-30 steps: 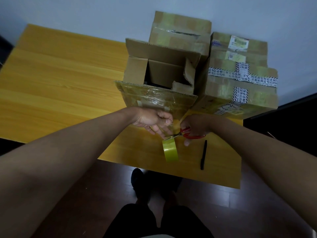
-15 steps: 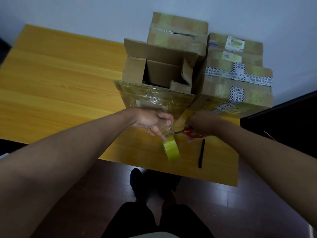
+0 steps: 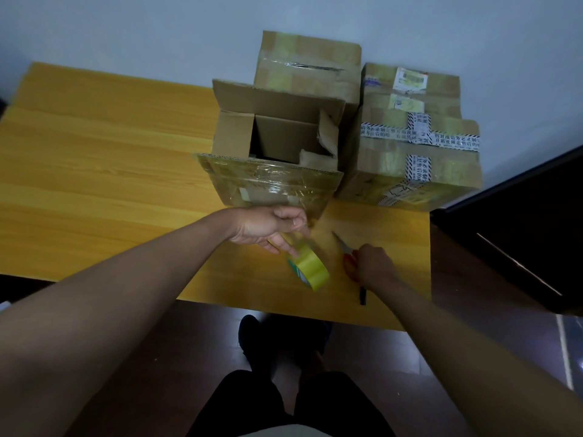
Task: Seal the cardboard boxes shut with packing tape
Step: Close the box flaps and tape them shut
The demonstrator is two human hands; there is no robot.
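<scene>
Black pen (image 3: 362,297) under right hand (image 3: 373,266), beside scissors (image 3: 345,252)

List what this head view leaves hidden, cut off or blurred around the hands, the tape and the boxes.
- Tape roll: motion-blurred; whether its strip is cut free cannot be told.
- Scissors: handles covered by the right hand.
- Black pen: mostly under the right wrist.
- Open box: its bottom is lost in shadow.
- Left hand: fingertips hidden behind the roll.
- Labels on the right box: too small to read.

Yellow wood-grain worktop (image 3: 104,171); brown cardboard boxes (image 3: 271,159); yellow tape roll (image 3: 310,269); red-handled scissors (image 3: 347,258); black-and-white printed tape (image 3: 419,138) on the box right of the open one.
</scene>
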